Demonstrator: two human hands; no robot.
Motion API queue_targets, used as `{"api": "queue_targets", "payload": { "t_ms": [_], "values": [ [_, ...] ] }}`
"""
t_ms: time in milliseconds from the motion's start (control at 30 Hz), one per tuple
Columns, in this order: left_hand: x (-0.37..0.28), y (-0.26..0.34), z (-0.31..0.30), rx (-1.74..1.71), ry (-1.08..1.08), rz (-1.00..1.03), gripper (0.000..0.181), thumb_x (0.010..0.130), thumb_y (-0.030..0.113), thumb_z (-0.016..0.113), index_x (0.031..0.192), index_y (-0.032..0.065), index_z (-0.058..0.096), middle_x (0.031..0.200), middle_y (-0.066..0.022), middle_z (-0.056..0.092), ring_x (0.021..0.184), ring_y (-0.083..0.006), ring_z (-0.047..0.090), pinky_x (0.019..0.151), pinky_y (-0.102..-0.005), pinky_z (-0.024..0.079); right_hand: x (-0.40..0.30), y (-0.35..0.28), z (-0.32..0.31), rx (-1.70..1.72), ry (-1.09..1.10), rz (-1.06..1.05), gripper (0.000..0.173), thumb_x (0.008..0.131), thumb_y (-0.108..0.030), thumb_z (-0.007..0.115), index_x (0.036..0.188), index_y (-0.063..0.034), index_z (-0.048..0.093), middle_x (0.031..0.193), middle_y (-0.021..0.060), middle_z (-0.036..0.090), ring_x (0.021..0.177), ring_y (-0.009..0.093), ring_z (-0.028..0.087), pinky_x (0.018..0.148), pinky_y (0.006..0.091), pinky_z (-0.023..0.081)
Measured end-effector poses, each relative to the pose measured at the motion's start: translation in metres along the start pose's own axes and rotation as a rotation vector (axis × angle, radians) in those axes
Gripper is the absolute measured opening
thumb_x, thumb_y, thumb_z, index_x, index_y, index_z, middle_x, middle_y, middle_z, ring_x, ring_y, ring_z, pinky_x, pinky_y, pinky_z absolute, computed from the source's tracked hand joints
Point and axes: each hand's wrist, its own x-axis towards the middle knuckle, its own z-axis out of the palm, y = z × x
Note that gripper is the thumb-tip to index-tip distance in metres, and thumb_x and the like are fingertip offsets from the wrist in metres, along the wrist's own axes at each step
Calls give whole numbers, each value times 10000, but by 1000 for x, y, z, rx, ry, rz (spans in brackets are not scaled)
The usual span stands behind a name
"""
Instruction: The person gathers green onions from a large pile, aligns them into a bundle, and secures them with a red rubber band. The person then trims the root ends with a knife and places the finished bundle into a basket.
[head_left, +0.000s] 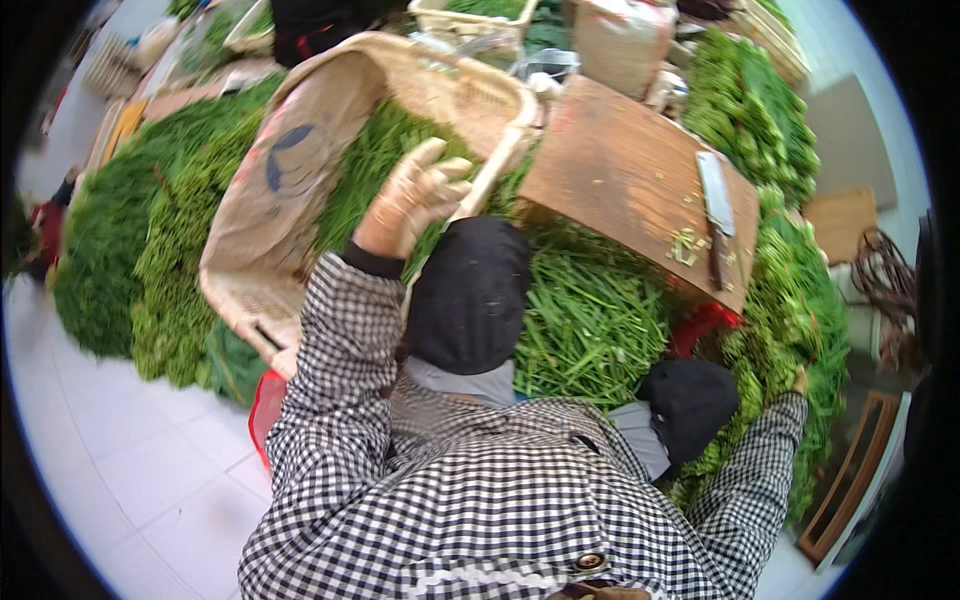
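My left hand (416, 196), in a thin translucent glove, is raised with fingers apart over a cream plastic crate (517, 127) lined with a woven sack (262, 180). Long green leafy stalks (360, 180) lie in the crate under the hand. My right hand (799, 381) reaches to the far right against piled bundles of greens (772, 330); its fingers are mostly hidden. A cleaver (716, 202) with a dark handle lies on a thick wooden board (622, 165) beside small cut bits (686, 246). Cut green stalks (592, 322) fill the space between my knees.
Large heaps of greens (112, 240) stand at the left, and more bundles (750, 97) lie beyond the board. A full white sack (624, 45) and another crate (480, 22) stand at the back. A brown wooden frame (851, 480) is at the lower right.
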Motion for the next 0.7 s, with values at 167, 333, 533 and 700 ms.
{"api": "queue_targets", "payload": {
  "t_ms": [167, 333, 533, 700],
  "values": [
    [-62, 15, -204, 390, 823, -42, 789, 808, 341, 702, 1388, -8, 296, 1270, -187, 519, 1049, -279, 585, 863, -382, 472, -40, -24, 21, 808, -21, 330, 743, 812, -369, 688, 1417, -127, 331, 1514, 129, 157, 1383, 279, 194, 1080, 399, 299],
    [-66, -30, -296, 766, 795, -543, 665, 843, 308, 654, 1379, 41, 366, 1367, -167, 452, 1132, -297, 540, 899, -429, 440, -117, -47, 36, 1128, -100, 497, 761, 814, -352, 690, 1435, -139, 306, 1542, 118, 87, 1412, 274, 132, 1093, 397, 278],
    [49, -112, -289, 1030, 582, -454, 516, 812, 267, 681, 1245, 22, 544, 1254, -137, 572, 1160, -233, 546, 998, -335, 416, -251, -165, 86, 909, -697, -161, 601, 880, -337, 615, 1383, -105, 382, 1431, 112, 365, 1339, 278, 325, 1095, 424, 232],
    [141, -122, -284, 1233, 792, -602, 722, 809, 390, 683, 1405, 125, 372, 1450, -128, 347, 1327, -295, 330, 1085, -383, 319, -331, -262, 116, 587, -895, -391, 641, 868, -325, 645, 1397, -92, 368, 1409, 83, 395, 1273, 248, 415, 977, 347, 383]
  ]
}}
